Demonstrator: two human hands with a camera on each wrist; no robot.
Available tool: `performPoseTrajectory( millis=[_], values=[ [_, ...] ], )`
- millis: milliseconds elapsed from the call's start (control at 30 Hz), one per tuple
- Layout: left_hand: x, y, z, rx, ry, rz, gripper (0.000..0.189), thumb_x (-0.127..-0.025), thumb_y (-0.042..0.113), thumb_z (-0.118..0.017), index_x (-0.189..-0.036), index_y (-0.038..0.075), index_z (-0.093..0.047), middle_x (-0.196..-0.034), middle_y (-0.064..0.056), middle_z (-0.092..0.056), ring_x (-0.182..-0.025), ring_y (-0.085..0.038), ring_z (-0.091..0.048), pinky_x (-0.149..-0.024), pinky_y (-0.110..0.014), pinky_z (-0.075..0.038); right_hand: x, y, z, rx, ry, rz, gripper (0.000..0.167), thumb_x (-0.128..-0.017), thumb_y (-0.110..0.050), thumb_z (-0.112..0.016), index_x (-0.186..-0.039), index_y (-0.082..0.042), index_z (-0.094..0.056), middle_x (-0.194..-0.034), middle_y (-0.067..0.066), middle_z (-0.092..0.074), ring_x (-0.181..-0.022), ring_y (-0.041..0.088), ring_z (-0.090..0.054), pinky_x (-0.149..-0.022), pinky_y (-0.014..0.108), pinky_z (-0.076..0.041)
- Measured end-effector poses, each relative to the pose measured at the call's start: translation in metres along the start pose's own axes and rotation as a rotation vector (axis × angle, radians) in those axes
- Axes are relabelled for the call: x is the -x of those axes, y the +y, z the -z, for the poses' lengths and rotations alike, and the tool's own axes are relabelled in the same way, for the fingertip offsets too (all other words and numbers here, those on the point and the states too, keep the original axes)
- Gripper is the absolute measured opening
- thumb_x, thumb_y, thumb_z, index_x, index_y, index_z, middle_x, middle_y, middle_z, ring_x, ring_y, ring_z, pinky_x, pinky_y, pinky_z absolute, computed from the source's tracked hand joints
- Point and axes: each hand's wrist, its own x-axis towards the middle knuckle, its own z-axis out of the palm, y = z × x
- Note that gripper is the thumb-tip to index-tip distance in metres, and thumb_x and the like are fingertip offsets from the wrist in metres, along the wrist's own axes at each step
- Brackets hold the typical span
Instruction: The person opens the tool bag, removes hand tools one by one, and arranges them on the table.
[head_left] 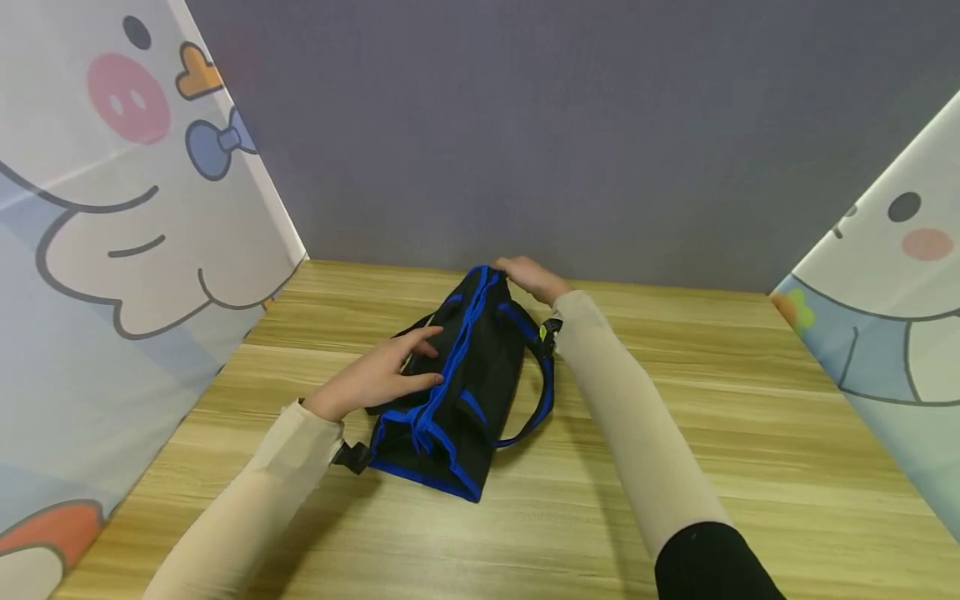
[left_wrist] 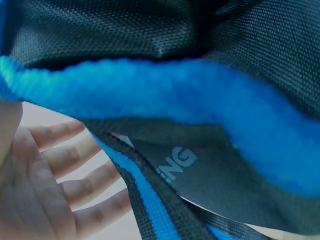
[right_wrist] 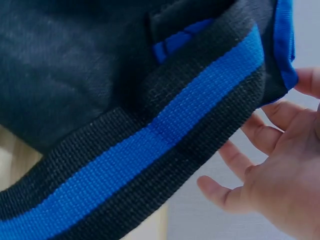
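A black fabric bag (head_left: 491, 358) with blue trim stands on the table, its long top edge running away from me. My left hand (head_left: 382, 375) lies against its left side, fingers straight and spread, thumb at the top edge. The left wrist view shows the palm and this left hand (left_wrist: 55, 185) beside a strap (left_wrist: 145, 192) and grey lettering (left_wrist: 176, 164). At the bag's far end, my right hand (head_left: 532, 277) pinches the top corner; in the right wrist view the thumb of that hand (right_wrist: 285, 155) meets the blue trim (right_wrist: 284, 45). A handle (head_left: 546, 392) loops out to the right.
The wood-grain table (head_left: 675, 467) extends around the bag. A grey panel (head_left: 525, 133) rises behind it. Cartoon-printed panels stand at the left (head_left: 67, 275) and right (head_left: 900, 333). A black buckle end (head_left: 352, 457) hangs by the left wrist.
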Motion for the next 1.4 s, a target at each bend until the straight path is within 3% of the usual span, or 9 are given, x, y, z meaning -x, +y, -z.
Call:
performPoseTrajectory(
  millis=[300, 433, 533, 633, 800, 1000, 1400],
  values=[
    [0.000, 0.002, 0.001, -0.013, 0.013, -0.017, 0.070, -0.094, 0.025, -0.069, -0.150, 0.000, -0.036, -0.123, -0.014, -0.064, -0.104, -0.028, -0.061, -0.085, -0.044, -0.049, 0.001, -0.001, 0.006, 0.085, -0.027, 0.081, 0.046, -0.108, -0.027, -0.043, -0.144, 0.003, -0.047, -0.153, 0.019, -0.039, -0.143, 0.036, -0.031, -0.116, 0.050, -0.026],
    [0.000, 0.001, 0.001, -0.014, 0.015, -0.017, 0.070, -0.094, 0.024, -0.070, -0.150, 0.000, -0.036, -0.122, -0.014, -0.064, -0.102, -0.028, -0.061, -0.083, -0.043, -0.049, 0.001, -0.001, 0.003, 0.151, 0.026, 0.147, 0.029, -0.106, -0.020, -0.049, -0.118, 0.002, -0.063, -0.132, 0.019, -0.054, -0.124, 0.032, -0.047, -0.106, 0.044, -0.038],
    [0.000, 0.000, 0.001, -0.015, 0.020, -0.024, 0.069, -0.094, 0.024, -0.070, -0.149, -0.001, -0.037, -0.121, -0.014, -0.065, -0.097, -0.026, -0.062, -0.080, -0.041, -0.049, 0.000, -0.001, -0.001, 0.185, 0.105, 0.211, 0.022, -0.102, -0.016, -0.055, -0.093, 0.002, -0.062, -0.114, 0.016, -0.055, -0.108, 0.030, -0.048, -0.092, 0.039, -0.039],
    [0.000, -0.001, 0.000, -0.017, 0.029, -0.037, 0.069, -0.094, 0.023, -0.070, -0.148, -0.002, -0.038, -0.120, -0.014, -0.065, -0.091, -0.024, -0.061, -0.077, -0.039, -0.048, 0.000, 0.000, -0.005, 0.207, 0.181, 0.263, 0.021, -0.100, -0.014, -0.059, -0.084, 0.000, -0.061, -0.113, 0.014, -0.054, -0.110, 0.029, -0.048, -0.094, 0.039, -0.038],
    [0.000, -0.001, 0.000, -0.018, 0.035, -0.040, 0.069, -0.093, 0.023, -0.071, -0.148, -0.002, -0.038, -0.119, -0.014, -0.066, -0.082, -0.019, -0.058, -0.074, -0.037, -0.047, 0.004, 0.003, -0.011, 0.249, 0.285, 0.314, 0.018, -0.098, -0.016, -0.065, -0.089, 0.000, -0.065, -0.124, 0.017, -0.055, -0.126, 0.035, -0.044, -0.108, 0.048, -0.033],
    [0.000, 0.001, 0.000, -0.025, 0.036, -0.037, 0.069, -0.093, 0.022, -0.071, -0.148, -0.002, -0.038, -0.119, -0.014, -0.066, -0.079, -0.017, -0.056, -0.072, -0.036, -0.047, 0.006, 0.008, -0.019, 0.246, 0.374, 0.323, 0.019, -0.096, -0.022, -0.069, -0.092, -0.004, -0.066, -0.128, 0.010, -0.051, -0.128, 0.036, -0.037, -0.110, 0.060, -0.021],
    [0.000, 0.001, 0.000, -0.021, 0.038, -0.047, 0.067, -0.094, 0.023, -0.070, -0.147, -0.002, -0.039, -0.118, -0.015, -0.066, -0.083, -0.022, -0.059, -0.071, -0.036, -0.047, 0.001, 0.019, -0.026, 0.188, 0.491, 0.463, 0.018, -0.088, -0.014, -0.078, -0.083, -0.004, -0.063, -0.116, 0.010, -0.049, -0.115, 0.035, -0.038, -0.102, 0.052, -0.022]
  ],
)
